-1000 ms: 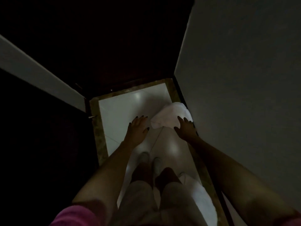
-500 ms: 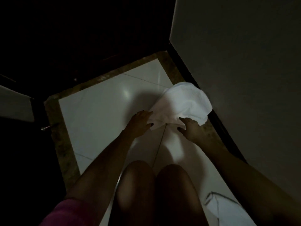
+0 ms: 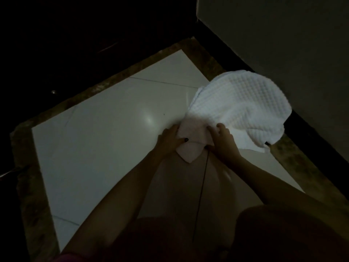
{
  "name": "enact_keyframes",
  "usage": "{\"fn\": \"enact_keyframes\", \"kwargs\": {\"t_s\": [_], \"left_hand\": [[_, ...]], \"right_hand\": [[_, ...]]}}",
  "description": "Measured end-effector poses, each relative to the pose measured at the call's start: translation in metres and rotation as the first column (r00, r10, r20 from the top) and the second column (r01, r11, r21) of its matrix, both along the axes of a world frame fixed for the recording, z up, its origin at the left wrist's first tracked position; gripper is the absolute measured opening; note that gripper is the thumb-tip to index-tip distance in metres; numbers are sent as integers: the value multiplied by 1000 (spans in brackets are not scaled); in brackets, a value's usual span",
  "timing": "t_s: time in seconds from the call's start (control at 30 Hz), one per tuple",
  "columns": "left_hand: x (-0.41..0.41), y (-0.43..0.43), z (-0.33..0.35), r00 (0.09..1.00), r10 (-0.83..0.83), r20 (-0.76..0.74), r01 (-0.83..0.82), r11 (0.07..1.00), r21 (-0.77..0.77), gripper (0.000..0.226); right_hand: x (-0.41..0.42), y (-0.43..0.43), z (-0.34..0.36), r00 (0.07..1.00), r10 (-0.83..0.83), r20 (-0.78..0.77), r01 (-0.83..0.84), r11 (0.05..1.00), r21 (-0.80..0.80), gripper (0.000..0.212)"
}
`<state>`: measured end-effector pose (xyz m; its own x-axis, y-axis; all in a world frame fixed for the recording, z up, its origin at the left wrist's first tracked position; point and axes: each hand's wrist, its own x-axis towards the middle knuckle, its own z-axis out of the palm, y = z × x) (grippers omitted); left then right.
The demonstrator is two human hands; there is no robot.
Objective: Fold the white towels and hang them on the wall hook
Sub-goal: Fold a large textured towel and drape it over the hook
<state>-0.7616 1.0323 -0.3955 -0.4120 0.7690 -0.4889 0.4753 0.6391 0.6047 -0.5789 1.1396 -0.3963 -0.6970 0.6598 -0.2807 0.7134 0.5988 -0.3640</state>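
The room is dim, with a glossy white tile floor (image 3: pixel 98 148) and a brown stone border (image 3: pixel 32 186); the left side is too dark to make out. The left hand (image 3: pixel 169 139) pinches the near corner of the towel (image 3: pixel 239 103), thumb on top. The right hand (image 3: pixel 223 140) grips the same edge with curled fingers. The towel is white with a waffle pattern and is bunched beside the grey wall (image 3: pixel 283 44).

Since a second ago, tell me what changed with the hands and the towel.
Both hands came down, open, toward the white towel and took its near edge: the left hand and right hand now grip it, bunched between them. The view dropped closer to the floor. The towel's far part still lies beside the wall.
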Motion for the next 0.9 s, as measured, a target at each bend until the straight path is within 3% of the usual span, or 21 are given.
{"fn": "enact_keyframes", "kwargs": {"t_s": [0.1, 0.23, 0.33, 0.43, 0.57, 0.67, 0.9], "left_hand": [[7, 0, 8, 975, 129, 178, -162, 970, 180, 61], [13, -1, 60, 945, 188, 267, -274, 900, 338, 50], [14, 7, 129, 935, 257, 243, -329, 884, 333, 19], [9, 19, 209, 942, 243, 232, -309, 898, 312, 16], [11, 26, 326, 980, 141, 140, -179, 930, 322, 14], [17, 23, 417, 992, 97, 84, -120, 935, 333, 14], [33, -5, 621, 986, 132, 106, -158, 939, 306, 12]], "right_hand": [[1, 9, 5, 998, 62, -26, -61, 998, 16, 35], [9, 31, 45, 983, 178, 52, -175, 983, -62, 32], [19, 30, 114, 990, 136, 26, -130, 979, -156, 29], [30, 23, 195, 991, -30, -131, 0, 974, -225, 26], [46, 8, 309, 923, -200, -330, 108, 955, -277, 23], [51, 4, 402, 915, -253, -314, 132, 924, -359, 34], [58, -9, 609, 900, -320, -296, 156, 871, -466, 48]]}}
